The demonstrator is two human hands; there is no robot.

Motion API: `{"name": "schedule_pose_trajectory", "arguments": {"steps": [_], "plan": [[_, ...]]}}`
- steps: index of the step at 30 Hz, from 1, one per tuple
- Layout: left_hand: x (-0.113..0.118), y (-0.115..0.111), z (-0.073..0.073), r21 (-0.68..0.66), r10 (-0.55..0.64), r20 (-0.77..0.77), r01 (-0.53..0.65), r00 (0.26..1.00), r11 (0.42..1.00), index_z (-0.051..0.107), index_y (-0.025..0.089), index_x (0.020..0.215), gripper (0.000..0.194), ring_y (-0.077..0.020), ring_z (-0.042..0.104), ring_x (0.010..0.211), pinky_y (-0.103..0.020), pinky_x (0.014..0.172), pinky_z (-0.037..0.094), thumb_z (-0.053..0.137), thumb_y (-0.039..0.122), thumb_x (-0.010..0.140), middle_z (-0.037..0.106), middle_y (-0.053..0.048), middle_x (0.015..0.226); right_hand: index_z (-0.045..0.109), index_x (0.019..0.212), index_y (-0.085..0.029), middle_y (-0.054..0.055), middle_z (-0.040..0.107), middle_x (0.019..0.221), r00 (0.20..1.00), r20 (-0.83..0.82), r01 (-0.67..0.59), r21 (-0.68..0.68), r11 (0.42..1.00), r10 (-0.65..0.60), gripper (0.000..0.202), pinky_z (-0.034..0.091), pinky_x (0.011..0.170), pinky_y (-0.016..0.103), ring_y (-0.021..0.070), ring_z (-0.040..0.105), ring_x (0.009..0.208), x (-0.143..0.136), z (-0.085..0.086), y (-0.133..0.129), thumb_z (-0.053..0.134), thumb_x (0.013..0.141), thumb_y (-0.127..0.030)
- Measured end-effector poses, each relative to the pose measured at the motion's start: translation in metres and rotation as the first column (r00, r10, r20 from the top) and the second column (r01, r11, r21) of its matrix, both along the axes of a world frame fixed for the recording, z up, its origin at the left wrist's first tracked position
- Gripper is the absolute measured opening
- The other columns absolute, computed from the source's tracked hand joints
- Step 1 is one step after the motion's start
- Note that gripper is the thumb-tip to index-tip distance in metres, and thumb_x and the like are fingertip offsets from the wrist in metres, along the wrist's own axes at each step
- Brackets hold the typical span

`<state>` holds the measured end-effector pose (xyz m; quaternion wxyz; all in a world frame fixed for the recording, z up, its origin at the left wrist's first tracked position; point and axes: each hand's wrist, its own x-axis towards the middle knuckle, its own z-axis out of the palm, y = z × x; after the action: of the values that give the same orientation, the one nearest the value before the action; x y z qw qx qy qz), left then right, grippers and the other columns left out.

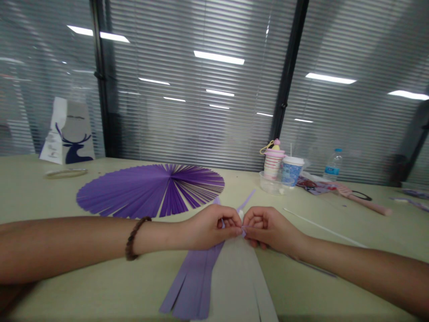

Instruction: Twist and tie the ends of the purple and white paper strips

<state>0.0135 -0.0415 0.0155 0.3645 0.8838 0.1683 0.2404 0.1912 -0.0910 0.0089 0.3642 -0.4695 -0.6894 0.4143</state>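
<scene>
My left hand (214, 227) and my right hand (268, 228) meet near the middle of the table, fingertips pinched together. Between them is a small piece of light purple strip (243, 230), mostly covered by the fingers. Below the hands fan out light purple strips (197, 281) and white strips (236, 281), gathered narrow at the top. One thin purple end (247, 200) sticks up behind the fingers. Past my left hand lies a large round pleated fan shape (134, 190) in dark purple.
A white bag with a deer print (75, 134) stands back left, near a tape roll (66, 173). Back right are a pink-lidded cup (273, 163), a blue paper cup (292, 172), a clear tray (273, 185), a water bottle (333, 165) and a pink handle (372, 203). A thin white strip (328, 229) lies nearer.
</scene>
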Motion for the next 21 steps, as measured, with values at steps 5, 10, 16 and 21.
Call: {"name": "schedule_pose_trajectory", "arguments": {"steps": [5, 10, 16, 21], "plan": [[0.0001, 0.0011, -0.0002, -0.009, -0.015, -0.003, 0.015, 1.0, 1.0, 0.055, 0.011, 0.075, 0.019, -0.0049, 0.034, 0.051, -0.015, 0.045, 0.025, 0.051, 0.029, 0.075, 0.042, 0.004, 0.055, 0.05, 0.072, -0.014, -0.003, 0.053, 0.051, 1.0, 0.012, -0.003, -0.003, 1.0, 0.003, 0.023, 0.03, 0.035, 0.012, 0.0035, 0.043, 0.04, -0.0007, 0.0012, -0.0007, 0.061, 0.066, -0.033], [0.0004, 0.0013, 0.0004, -0.049, -0.036, 0.001, 0.036, 0.999, 0.998, 0.054, 0.01, 0.073, 0.019, -0.0047, 0.032, 0.049, -0.015, 0.044, 0.024, 0.051, 0.029, 0.075, 0.039, 0.005, 0.053, 0.05, 0.072, -0.014, -0.004, 0.052, 0.05, 0.999, 0.035, -0.014, -0.006, 1.0, 0.014, 0.021, 0.03, 0.035, 0.012, 0.0034, 0.042, 0.039, -0.0009, 0.0009, -0.0005, 0.059, 0.067, -0.032], [0.0007, 0.0039, -0.0012, -0.094, -0.043, 0.011, 0.044, 0.999, 0.995, 0.054, 0.01, 0.074, 0.021, -0.0049, 0.032, 0.048, -0.016, 0.043, 0.024, 0.052, 0.032, 0.074, 0.039, 0.005, 0.052, 0.05, 0.074, -0.014, -0.004, 0.052, 0.051, 0.999, 0.035, -0.017, -0.021, 1.0, 0.018, 0.015, 0.03, 0.035, 0.011, 0.0031, 0.042, 0.04, -0.0013, 0.0012, -0.0003, 0.056, 0.069, -0.027], [0.0011, 0.0033, 0.0, -0.121, -0.036, 0.02, 0.039, 0.999, 0.992, 0.054, 0.011, 0.072, 0.022, -0.0047, 0.032, 0.048, -0.016, 0.044, 0.025, 0.053, 0.033, 0.073, 0.04, 0.005, 0.052, 0.051, 0.074, -0.014, -0.004, 0.052, 0.051, 0.999, 0.042, -0.021, -0.02, 1.0, 0.022, 0.016, 0.03, 0.035, 0.011, 0.003, 0.041, 0.039, -0.0013, 0.0011, -0.0004, 0.056, 0.069, -0.028]]}}
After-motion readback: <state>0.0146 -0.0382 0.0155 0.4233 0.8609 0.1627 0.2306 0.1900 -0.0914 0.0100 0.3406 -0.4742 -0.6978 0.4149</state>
